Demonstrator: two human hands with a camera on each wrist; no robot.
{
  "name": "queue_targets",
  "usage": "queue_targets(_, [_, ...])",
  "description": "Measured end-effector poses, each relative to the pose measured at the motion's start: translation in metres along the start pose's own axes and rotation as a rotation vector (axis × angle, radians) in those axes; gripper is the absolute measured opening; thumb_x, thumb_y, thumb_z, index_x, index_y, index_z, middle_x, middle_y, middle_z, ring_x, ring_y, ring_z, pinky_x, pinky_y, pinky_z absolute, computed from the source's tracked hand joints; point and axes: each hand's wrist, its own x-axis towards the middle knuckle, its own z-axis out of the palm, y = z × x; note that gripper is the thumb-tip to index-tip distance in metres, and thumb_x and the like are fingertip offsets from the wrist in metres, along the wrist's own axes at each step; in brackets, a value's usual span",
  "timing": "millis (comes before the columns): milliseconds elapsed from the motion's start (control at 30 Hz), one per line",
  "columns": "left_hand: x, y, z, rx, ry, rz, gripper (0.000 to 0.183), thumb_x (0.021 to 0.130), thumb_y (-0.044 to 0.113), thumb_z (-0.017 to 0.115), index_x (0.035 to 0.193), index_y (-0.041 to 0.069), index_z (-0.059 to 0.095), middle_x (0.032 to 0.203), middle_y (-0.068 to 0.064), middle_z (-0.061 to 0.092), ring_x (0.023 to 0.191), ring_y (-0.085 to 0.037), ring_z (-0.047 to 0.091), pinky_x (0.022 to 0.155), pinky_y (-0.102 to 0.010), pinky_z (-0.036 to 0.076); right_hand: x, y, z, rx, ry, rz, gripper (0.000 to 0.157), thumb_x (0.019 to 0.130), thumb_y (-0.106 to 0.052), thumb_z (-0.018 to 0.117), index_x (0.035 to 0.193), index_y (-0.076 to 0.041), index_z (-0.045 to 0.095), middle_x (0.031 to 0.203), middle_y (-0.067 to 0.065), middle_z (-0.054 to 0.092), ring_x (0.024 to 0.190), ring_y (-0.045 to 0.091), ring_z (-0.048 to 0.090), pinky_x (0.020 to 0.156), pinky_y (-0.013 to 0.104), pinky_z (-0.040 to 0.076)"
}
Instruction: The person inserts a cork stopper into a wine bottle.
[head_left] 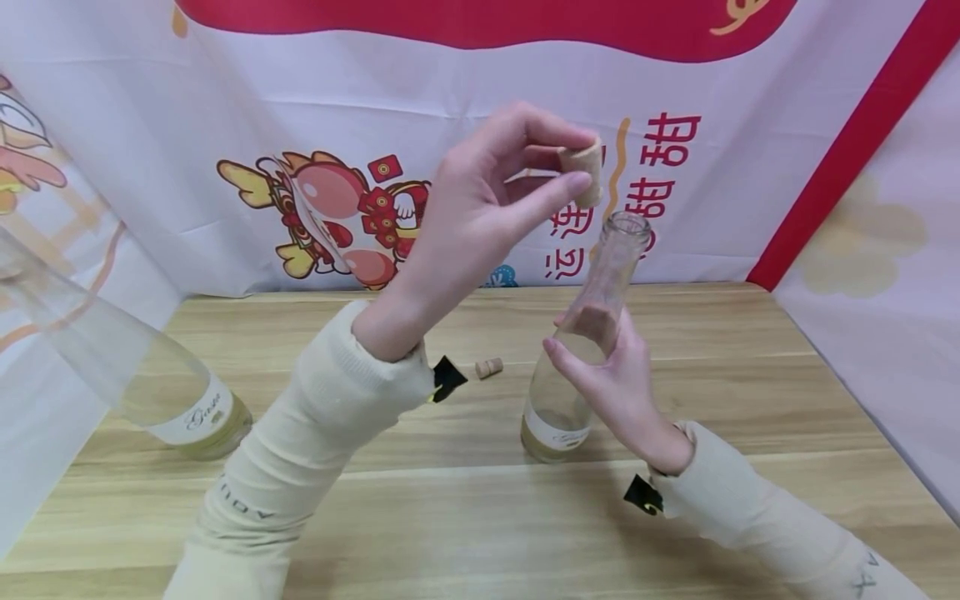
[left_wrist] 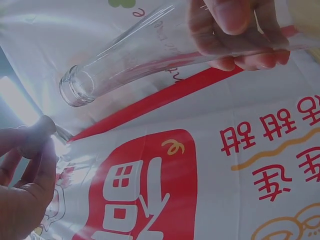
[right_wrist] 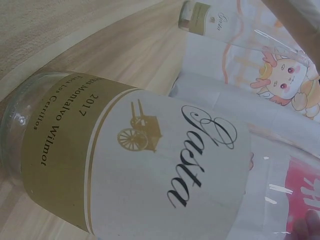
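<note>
Between thumb and fingers, my left hand [head_left: 487, 183] pinches a cork [head_left: 590, 177]. It is held a little above and left of the open mouth of a clear glass wine bottle [head_left: 555, 396], apart from the glass. My right hand [head_left: 622, 396] grips this bottle around its upper body, thumb in front; the bottle leans slightly to the right on the table. In the left wrist view the bottle's neck [left_wrist: 120, 70] has nothing in it. The right wrist view shows its white and gold label [right_wrist: 170, 165] close up.
A second clear bottle [head_left: 187, 392] with a similar label stands tilted in the head view at the left. Another cork [head_left: 489, 367] lies on the wooden table [head_left: 480, 517] between the arms. Printed cloth [head_left: 330, 75] hangs behind and at the sides.
</note>
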Motion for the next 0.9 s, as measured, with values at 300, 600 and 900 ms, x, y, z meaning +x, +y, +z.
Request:
queue_targets(300, [0.008,0.004,0.014,-0.032,-0.001,-0.006,0.024,0.081,-0.009,0.061,0.103,-0.015,0.058,0.096,-0.018,0.062,0.082,-0.019,0.060,0.081,-0.030,0.052,0.000,-0.002,0.001,0.041,0.005,0.020,0.046,0.069,0.013,0.069,0.108,0.007,0.047,0.091,0.004,0.063,0.090,0.018,0.060,0.085,0.025,0.048])
queue_targets(600, [0.008,0.002,0.025,-0.042,-0.036,-0.072,0.020,0.080,-0.009,0.061,0.100,-0.014,0.060,0.098,-0.017,0.063,0.083,-0.013,0.062,0.082,-0.028,0.051,-0.001,0.000,0.000,0.044,0.005,0.008,0.045,0.069,0.013,0.069,0.108,0.006,0.047,0.092,0.019,0.062,0.089,0.014,0.060,0.084,0.024,0.048])
queue_targets(900, [0.004,-0.005,0.025,0.058,-0.082,-0.069,0.019,0.081,-0.006,0.062,0.099,-0.011,0.061,0.099,-0.015,0.063,0.085,-0.009,0.062,0.082,-0.024,0.051,0.000,-0.001,0.000,0.033,0.002,-0.019,0.044,0.070,0.012,0.070,0.107,0.008,0.047,0.090,0.018,0.062,0.087,0.015,0.060,0.083,0.023,0.048])
